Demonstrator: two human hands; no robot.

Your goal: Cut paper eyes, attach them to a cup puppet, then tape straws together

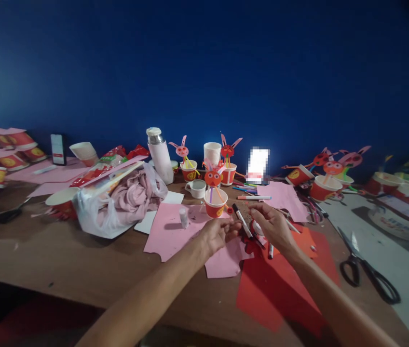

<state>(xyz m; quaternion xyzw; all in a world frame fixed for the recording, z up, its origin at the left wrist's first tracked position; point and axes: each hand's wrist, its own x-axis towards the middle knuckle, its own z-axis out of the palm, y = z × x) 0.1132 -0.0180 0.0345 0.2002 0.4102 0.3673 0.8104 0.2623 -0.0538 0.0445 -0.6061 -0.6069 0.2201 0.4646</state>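
My left hand (219, 235) hovers over pink paper (168, 233), palm turned inward, fingers loosely bent and apart. Its fingertips come up beside a white marker with a black cap (242, 221); whether they touch it is unclear. My right hand (272, 222) reaches in from the other side, thumb and forefinger brought together; anything between them is too small to make out. Below it lie a small white piece (257, 227) and red scraps. Just beyond my hands stands a red paper cup (216, 205) carrying an orange paper head (213, 178) with eyes and ears.
Black-handled scissors (365, 270) lie at right beside red paper (277, 294). A glue stick (183, 218) stands on the pink paper. Behind are a thermos (160, 159), a white mug (196, 188) and colored markers (254, 197). A plastic bag (99, 217) sits left.
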